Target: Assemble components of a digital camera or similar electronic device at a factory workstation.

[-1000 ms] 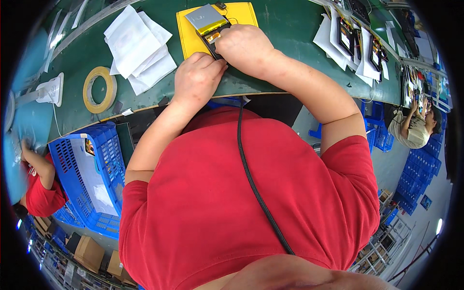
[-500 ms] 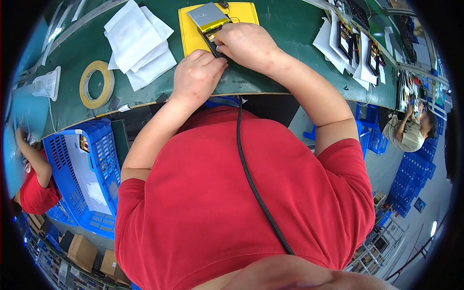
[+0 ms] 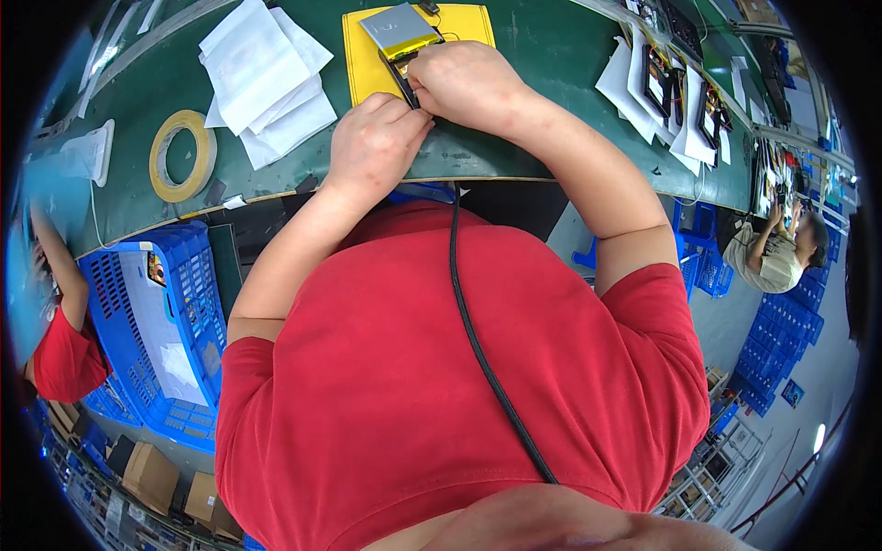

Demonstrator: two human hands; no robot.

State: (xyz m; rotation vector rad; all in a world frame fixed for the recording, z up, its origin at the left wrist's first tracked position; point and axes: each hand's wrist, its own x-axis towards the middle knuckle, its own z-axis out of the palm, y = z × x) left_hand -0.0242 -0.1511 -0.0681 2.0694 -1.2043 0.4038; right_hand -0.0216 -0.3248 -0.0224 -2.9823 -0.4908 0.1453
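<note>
A dark, open electronic device housing (image 3: pixel 399 71) lies at the front of a yellow mat (image 3: pixel 361 66) on the green bench. Above its far end sits a flat silver battery pack (image 3: pixel 401 26) with a yellow taped edge. My left hand (image 3: pixel 378 144) is closed on the near end of the housing, its fingertips curled against the edge. Over the housing's right side, my right hand (image 3: pixel 467 84) is closed, fingers bent down and pressed together inside it. What the right fingers pinch is hidden by the hand itself.
White sheets (image 3: pixel 266 87) and a tape roll (image 3: pixel 183 156) lie to the left. More papers with dark device parts (image 3: pixel 660 83) are at the right. A blue crate (image 3: pixel 196 303) stands below the bench's left edge. Two other people work at the far left and far right.
Both my hands stay almost in place over the housing, the right fingers shifting slightly. At the far left, the other person's arm has moved.
</note>
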